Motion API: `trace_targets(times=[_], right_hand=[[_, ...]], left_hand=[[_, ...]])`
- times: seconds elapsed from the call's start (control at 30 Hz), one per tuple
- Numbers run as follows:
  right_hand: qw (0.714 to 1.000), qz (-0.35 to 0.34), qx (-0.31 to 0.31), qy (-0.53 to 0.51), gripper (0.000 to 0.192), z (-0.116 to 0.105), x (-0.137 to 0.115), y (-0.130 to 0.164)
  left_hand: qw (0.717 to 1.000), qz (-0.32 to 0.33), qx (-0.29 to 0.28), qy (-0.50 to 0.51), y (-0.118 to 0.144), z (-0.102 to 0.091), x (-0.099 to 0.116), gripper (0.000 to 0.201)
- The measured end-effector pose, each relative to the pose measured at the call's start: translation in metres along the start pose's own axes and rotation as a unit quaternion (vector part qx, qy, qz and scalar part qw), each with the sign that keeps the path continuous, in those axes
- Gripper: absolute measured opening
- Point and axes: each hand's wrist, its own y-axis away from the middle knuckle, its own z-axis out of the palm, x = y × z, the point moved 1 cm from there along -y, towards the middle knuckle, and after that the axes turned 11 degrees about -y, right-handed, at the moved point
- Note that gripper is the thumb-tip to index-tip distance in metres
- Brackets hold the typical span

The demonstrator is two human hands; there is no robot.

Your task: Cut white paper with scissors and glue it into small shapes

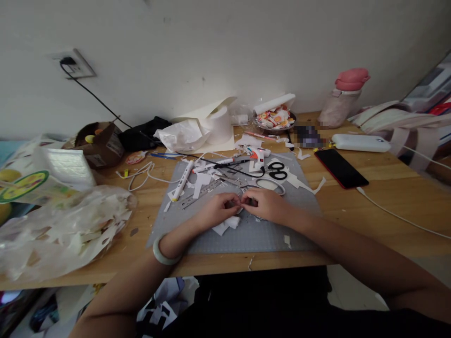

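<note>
head view | left hand [219,209] and right hand [265,204] meet fingertip to fingertip at mid cutting mat [211,239], each grip pinched on a small piece [242,204], too tiny to identify | white paper scrap [227,224] just below hands | scissors [277,170] beyond them on mat | judgement: keep wrists braced on mat, pinch lightly

Red phone [341,168] lying right on wooden table [380,197]; pink-lidded bottle [343,97] standing behind; black scissors [278,171] and glue gun [259,157] resting on cutting mat [246,237].
</note>
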Motion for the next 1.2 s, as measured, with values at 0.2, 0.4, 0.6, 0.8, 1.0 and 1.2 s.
trace_targets(times=[0.2,0.4,0.6,0.8,1.0,1.2], right_hand=[[1.000,0.022,-0.004,-0.018,0.008,-0.003,-0.001,-0.002],[0.999,0.032,0.026,-0.025,0.014,-0.010,-0.003,-0.004],[1.000,0.007,0.013,-0.024,0.010,-0.010,-0.005,-0.003],[0.999,0.016,-0.028,-0.010,0.008,-0.007,-0.007,-0.003],[0.999,0.028,-0.027,0.009,0.008,-0.007,-0.006,-0.004],[0.999,0.028,-0.031,0.014,0.007,-0.007,-0.004,-0.005]], left_hand=[[1.000,0.005,0.001,-0.009,0.000,-0.001,0.002,0.008],[1.000,-0.008,0.007,0.001,0.000,-0.002,0.003,0.007],[0.998,-0.031,0.022,0.046,-0.002,0.000,-0.001,0.011],[0.998,-0.019,0.016,0.054,-0.001,0.001,-0.002,0.009],[0.998,-0.035,0.006,0.055,-0.002,0.001,-0.003,0.010],[0.997,-0.045,-0.010,0.054,-0.001,-0.002,-0.002,0.009]])
